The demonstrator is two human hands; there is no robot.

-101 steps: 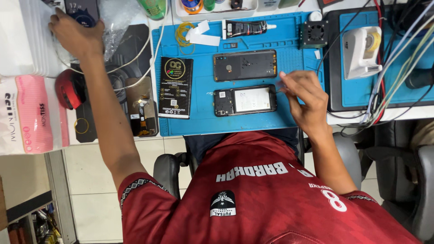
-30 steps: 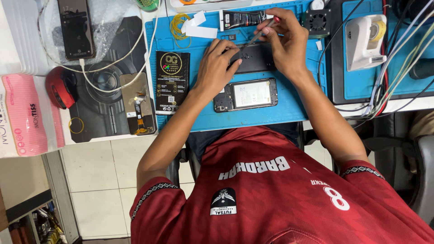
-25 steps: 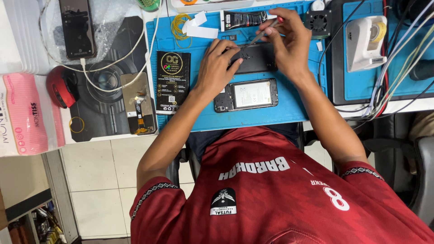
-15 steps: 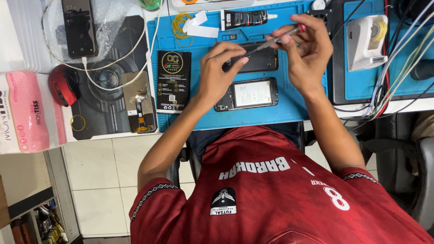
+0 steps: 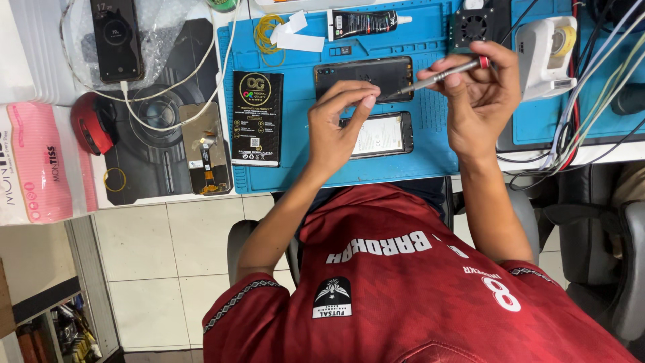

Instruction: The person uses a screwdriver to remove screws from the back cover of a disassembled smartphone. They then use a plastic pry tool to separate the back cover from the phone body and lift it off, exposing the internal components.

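the screwdriver (image 5: pixel 443 70) is in my right hand (image 5: pixel 480 101), pinched between thumb and fingers near its red cap, shaft slanted down-left with the tip over the right end of the dark phone back (image 5: pixel 363 75). whether the tip touches cannot be told. in my judgement the tool is light, stiff and smooth, so it would roll or slip if held loosely; the hold belongs up near the cap. my left hand (image 5: pixel 339 124) is half curled, holding nothing, fingertips resting at the near edge of the phone back and partly covering the open phone (image 5: pixel 379 134) lying just near of it. both phone parts look thin and fragile, the exposed face especially; i judge they should be taken by the long edges, not pressed in the middle.

both lie on the blue mat (image 5: pixel 430 144), whose near edge runs along the table edge just beyond my shirt. on the mat's left sits a black packet (image 5: pixel 256 117); at the far side a glue tube (image 5: pixel 363 23), white paper strips and a yellow rubber band (image 5: pixel 267 30).

right of my right hand stand a small black fan (image 5: pixel 474 27) and a white tape holder (image 5: pixel 547 44), with a bundle of cables (image 5: pixel 578 114) draping off the edge. room there is tight. left of the mat: a loose screen part (image 5: pixel 205 148), a red mouse (image 5: pixel 93 122), a charging phone (image 5: pixel 117 40), pink tissue pack (image 5: pixel 44 161).
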